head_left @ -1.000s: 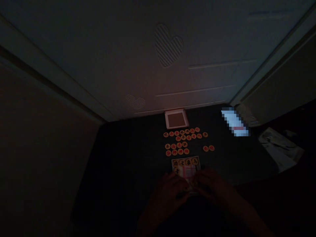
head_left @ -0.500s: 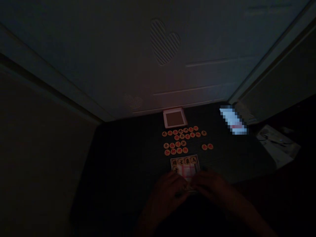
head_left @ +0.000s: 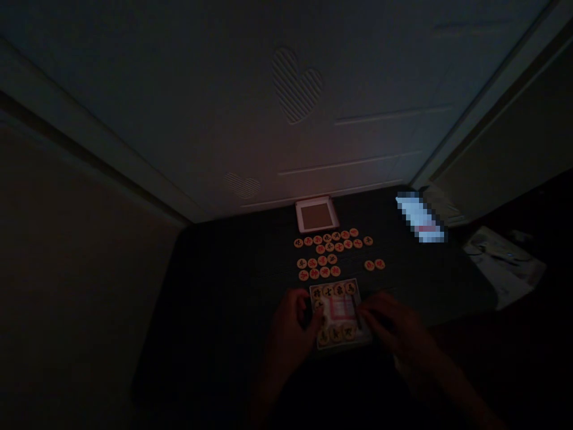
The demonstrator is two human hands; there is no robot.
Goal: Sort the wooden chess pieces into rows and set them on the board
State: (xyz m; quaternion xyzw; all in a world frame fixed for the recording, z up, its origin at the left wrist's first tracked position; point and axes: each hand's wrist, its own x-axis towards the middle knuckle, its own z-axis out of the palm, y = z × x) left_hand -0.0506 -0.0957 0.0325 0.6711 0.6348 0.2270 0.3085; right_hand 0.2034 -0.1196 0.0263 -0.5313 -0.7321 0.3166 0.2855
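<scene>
The scene is very dark. A small square box (head_left: 339,312) with round black-lettered game discs and a red-lined folded sheet inside sits on a dark table (head_left: 233,280). My left hand (head_left: 293,325) rests against the box's left edge, fingers curled toward it. On the box's right edge lies my right hand (head_left: 389,325), fingers also curled. Beyond the box lie several round wooden discs with red characters (head_left: 329,257) in loose rows, and two more discs (head_left: 374,264) apart to the right.
A shallow white-rimmed box lid (head_left: 316,215) lies at the table's far edge against a pale door with heart shapes (head_left: 295,83). A bright blurred object (head_left: 421,218) sits at the far right. Pale paper or plastic (head_left: 504,263) lies off the right side.
Both hands have moved apart from over the box's near end to its left and right sides, uncovering discs in its near row.
</scene>
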